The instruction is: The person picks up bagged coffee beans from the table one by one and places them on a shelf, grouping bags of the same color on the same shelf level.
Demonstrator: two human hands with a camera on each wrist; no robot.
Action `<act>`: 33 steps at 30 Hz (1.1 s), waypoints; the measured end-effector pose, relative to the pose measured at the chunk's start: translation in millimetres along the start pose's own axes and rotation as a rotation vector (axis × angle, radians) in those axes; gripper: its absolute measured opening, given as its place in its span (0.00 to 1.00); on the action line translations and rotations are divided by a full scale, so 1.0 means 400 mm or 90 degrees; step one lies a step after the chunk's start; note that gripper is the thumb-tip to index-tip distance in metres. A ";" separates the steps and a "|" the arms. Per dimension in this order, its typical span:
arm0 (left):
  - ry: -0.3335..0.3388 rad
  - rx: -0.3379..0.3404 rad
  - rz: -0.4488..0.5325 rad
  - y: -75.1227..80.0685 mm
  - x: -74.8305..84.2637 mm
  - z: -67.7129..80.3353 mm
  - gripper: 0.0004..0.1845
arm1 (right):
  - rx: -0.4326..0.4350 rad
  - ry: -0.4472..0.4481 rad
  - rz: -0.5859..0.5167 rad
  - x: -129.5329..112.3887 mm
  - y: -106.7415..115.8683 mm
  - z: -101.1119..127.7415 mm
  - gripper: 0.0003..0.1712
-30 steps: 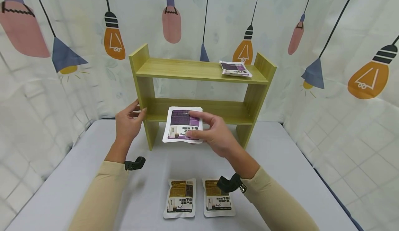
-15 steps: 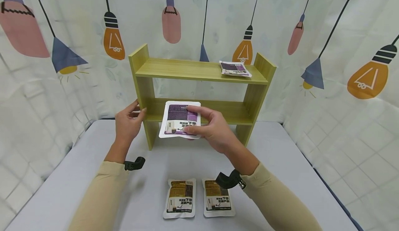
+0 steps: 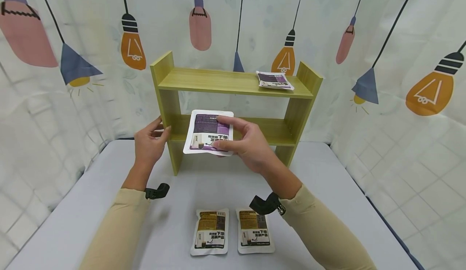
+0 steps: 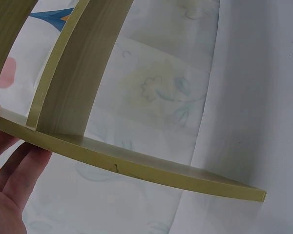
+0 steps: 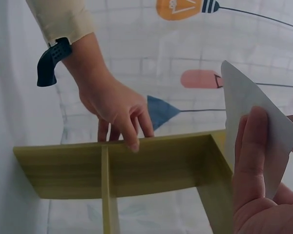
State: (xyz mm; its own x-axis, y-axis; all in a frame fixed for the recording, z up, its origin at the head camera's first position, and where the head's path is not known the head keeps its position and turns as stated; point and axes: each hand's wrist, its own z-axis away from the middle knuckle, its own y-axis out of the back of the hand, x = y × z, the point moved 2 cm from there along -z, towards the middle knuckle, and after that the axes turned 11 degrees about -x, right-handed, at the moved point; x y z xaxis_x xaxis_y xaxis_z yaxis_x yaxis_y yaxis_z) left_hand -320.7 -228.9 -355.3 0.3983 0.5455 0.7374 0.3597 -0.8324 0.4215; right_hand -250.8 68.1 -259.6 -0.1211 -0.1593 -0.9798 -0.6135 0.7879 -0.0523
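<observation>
My right hand (image 3: 251, 144) pinches a flat white-edged pouch (image 3: 207, 130) with a purple printed face. The pouch is held tilted in front of the middle board of a small light-wood shelf (image 3: 225, 83); its plain pale back (image 5: 241, 95) shows in the right wrist view. At the shelf's left side panel (image 4: 136, 165), my left hand (image 3: 150, 144) grips the edge, thumb at the front and the other fingers (image 4: 27, 170) along the outer face.
Overlapping purple-and-white pouches (image 3: 274, 80) lie at the right end of the top board. Two brown-and-white pouches, one on the left (image 3: 210, 232) and one on the right (image 3: 255, 234), lie on the white table (image 3: 320, 217). Behind hangs a lamp-patterned curtain (image 3: 225, 15).
My right hand has raised the purple pouch and moved it slightly left, so that it now overlaps the middle board more. My left hand has stayed on the side panel.
</observation>
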 end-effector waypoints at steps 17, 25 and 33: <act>-0.008 -0.001 0.002 0.001 0.001 -0.001 0.25 | -0.003 0.019 0.027 -0.044 -0.005 -0.025 0.37; -0.013 0.006 0.004 0.001 0.002 -0.001 0.25 | -0.005 0.037 0.027 -0.066 -0.006 -0.044 0.37; -0.006 0.003 0.003 0.001 0.004 0.000 0.25 | -0.002 0.041 0.025 -0.085 -0.006 -0.069 0.37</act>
State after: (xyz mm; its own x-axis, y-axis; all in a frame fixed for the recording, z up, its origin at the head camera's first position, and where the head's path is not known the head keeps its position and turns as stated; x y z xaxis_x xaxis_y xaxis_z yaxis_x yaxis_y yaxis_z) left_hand -320.0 -228.3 -353.8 0.4079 0.5428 0.7342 0.3619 -0.8344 0.4158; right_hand -266.6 55.0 -220.7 -0.1949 -0.1658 -0.9667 -0.6101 0.7923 -0.0129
